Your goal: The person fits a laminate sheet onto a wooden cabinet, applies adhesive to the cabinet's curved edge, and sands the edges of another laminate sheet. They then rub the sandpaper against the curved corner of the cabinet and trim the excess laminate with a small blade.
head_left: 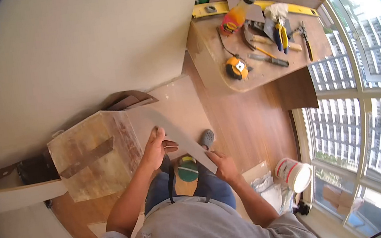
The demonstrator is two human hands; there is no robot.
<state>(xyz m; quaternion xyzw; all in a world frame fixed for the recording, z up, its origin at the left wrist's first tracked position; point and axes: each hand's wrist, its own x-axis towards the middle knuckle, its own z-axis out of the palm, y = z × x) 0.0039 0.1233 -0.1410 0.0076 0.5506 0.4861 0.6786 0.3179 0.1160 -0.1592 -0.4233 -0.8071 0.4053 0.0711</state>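
A long, thin grey laminate strip [181, 139] slants in front of my body, from near the wooden box down to my right side. My right hand [223, 165] is closed around its near end. Beside the strip's left edge is my left hand [157, 148], thumb raised and fingers loosely extended, apart from each other. The strip overlaps a light board [178, 96] lying on the floor. To the left stands a worn, stained wooden box [89, 175] with a dark brown strip [87, 157] lying across its top.
A wooden table [207, 64] at the upper right bears a tape measure [237, 68], pliers [281, 37], a hammer [305, 41], a bottle [237, 15] and a yellow spirit level [298, 8]. A white bucket [294, 175] stands by the windows. Curved brown sheets [125, 98] lean against the wall.
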